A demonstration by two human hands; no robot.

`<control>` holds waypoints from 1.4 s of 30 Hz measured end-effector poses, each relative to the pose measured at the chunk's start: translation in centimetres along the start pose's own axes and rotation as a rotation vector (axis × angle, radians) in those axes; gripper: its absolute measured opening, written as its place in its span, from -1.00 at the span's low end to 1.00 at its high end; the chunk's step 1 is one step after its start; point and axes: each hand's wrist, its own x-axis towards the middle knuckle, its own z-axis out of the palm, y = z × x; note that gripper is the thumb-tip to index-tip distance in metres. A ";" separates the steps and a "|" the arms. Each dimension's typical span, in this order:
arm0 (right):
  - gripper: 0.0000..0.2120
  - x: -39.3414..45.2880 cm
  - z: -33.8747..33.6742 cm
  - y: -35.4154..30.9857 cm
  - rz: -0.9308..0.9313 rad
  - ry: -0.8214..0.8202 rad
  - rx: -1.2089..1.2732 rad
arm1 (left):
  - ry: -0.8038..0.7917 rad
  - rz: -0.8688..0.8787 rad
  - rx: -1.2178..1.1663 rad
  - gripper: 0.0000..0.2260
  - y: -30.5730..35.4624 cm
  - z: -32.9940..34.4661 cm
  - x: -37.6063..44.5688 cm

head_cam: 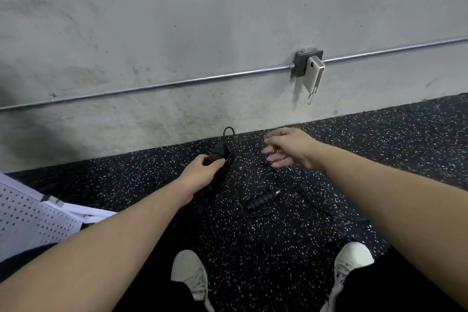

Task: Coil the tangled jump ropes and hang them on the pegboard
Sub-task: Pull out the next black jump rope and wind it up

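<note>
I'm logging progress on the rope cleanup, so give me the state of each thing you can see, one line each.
Left hand: grips a rope handle with gathered cord.
Right hand: open, blurred, above the floor.
Held rope: partly bunched, loop sticking up.
Loose handle: lying on the floor, cord trailing right.
Pegboard: flat at left, nothing hung.

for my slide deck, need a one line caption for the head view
Left hand grips a bundled jump rope while the open right hand reaches out.
</note>
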 end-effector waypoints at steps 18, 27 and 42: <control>-0.75 12.2 4.9 12.6 0.207 -0.160 -0.075 | 0.142 -0.128 0.591 -0.34 -12.1 6.9 14.5; -0.75 14.9 1.1 19.1 0.126 -0.016 -0.418 | 0.290 0.040 0.836 -0.44 -14.7 11.4 18.4; -0.72 11.8 -9.8 27.5 0.286 0.218 -0.613 | -0.379 0.160 0.758 -0.41 -9.6 23.5 19.5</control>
